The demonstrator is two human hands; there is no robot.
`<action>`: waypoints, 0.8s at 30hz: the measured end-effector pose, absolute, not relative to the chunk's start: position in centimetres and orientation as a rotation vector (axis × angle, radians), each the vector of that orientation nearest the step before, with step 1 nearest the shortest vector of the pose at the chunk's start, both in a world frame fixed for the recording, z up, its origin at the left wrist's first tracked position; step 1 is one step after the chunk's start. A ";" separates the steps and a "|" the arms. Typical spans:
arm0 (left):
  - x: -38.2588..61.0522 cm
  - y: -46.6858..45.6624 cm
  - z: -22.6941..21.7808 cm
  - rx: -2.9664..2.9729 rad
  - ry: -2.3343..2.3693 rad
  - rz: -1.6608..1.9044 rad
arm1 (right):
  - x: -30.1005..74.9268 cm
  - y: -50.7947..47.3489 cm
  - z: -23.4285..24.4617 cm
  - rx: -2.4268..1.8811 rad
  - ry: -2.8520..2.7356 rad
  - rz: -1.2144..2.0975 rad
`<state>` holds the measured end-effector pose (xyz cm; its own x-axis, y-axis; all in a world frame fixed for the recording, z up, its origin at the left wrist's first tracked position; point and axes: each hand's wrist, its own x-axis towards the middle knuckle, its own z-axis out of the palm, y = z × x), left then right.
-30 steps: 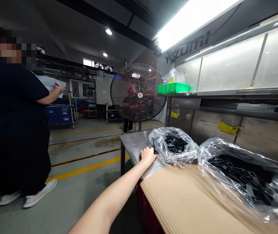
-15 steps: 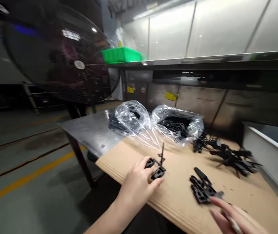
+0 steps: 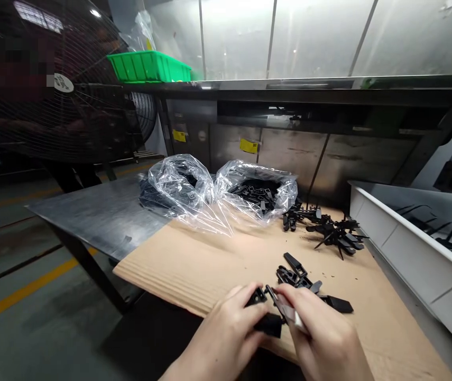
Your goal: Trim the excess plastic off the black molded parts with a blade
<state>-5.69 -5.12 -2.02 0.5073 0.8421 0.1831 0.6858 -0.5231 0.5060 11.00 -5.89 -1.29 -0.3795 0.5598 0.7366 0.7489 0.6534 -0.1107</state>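
Observation:
My left hand (image 3: pixel 226 333) and my right hand (image 3: pixel 323 338) meet at the near edge of the cardboard sheet (image 3: pixel 194 259). Both are closed on one black plastic part (image 3: pixel 269 313) held between them. Just beyond my fingers lies a small heap of black plastic pieces (image 3: pixel 305 283). A second tangle of black plastic parts (image 3: pixel 324 227) lies further back on the cardboard. Two clear plastic bags of black parts (image 3: pixel 178 185) (image 3: pixel 255 193) sit at the far side.
The cardboard covers a steel table (image 3: pixel 94 211). A white tray (image 3: pixel 408 248) with black parts stands at the right. A green bin (image 3: pixel 146 66) sits on the shelf above. A large floor fan (image 3: pixel 51 90) stands at the left, with a person behind it.
The view turned from the aisle down to the table. My left hand carried a black part from the bag to the near edge, and my right hand came in and gripped it too.

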 end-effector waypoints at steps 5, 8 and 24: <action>-5.3 -3.4 -1.6 2.315 1.358 0.614 | 8.9 -4.6 -0.2 -1.232 -2.104 -0.349; -4.9 -3.0 -1.6 2.270 1.439 0.625 | 7.7 -4.3 0.3 -1.332 -2.085 -0.374; -5.3 -1.9 -1.5 2.393 1.512 0.601 | 14.3 -3.0 0.3 -1.219 -1.818 -0.380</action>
